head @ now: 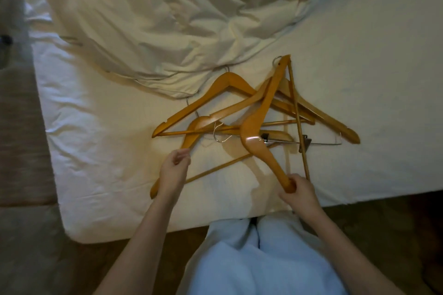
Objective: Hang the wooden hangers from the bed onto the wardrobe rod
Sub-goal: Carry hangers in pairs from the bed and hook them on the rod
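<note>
Right hand grips one hanger's arm tip; left hand pinches another hanger. Stiff, light wood, tangled pile on bed; hooks may snag.

1. A heap of hangers lies on the bed, near its front edge and overlapping one another.
2. Behind the heap sits a rumpled duvet, its edge touching the rear hanger.
3. The left hand rests on the front-left hanger.
4. The right hand grips one end of the topmost hanger, right of the left hand.
</note>
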